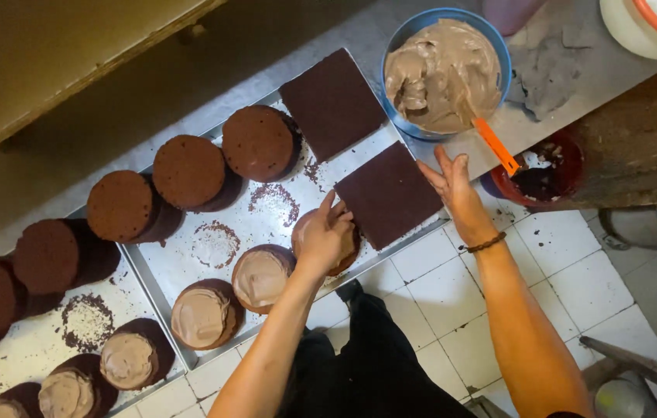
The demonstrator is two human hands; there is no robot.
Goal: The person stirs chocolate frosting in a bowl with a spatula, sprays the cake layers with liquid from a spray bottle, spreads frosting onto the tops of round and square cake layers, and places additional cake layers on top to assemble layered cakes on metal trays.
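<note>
A long metal desk [328, 23] runs from the near left to the far right, and on it sit two shallow metal trays: the big tray [189, 267] in the middle and a second tray [27, 352] at the near left. No package, label or sign can be made out here. A row of bare round chocolate cakes [188, 170] lines the far side of the trays, and frosted round cakes [203, 313] line the near side. Two flat square cake slabs lie at the right end, the far slab [333, 102] and the near slab [386, 195]. A blue bowl of brown frosting [443, 73] stands just beyond, with an orange-handled spatula [496, 145] leaning out of it, near a small red bowl [547, 172]. The left hand [325, 236] lies cupped over a round cake [348, 255], fingers bent on its top, touching the near slab's corner. The right hand [454, 184] is open and flat, fingers together, at that slab's right edge. White floor tiles [452, 302] show below.
</note>
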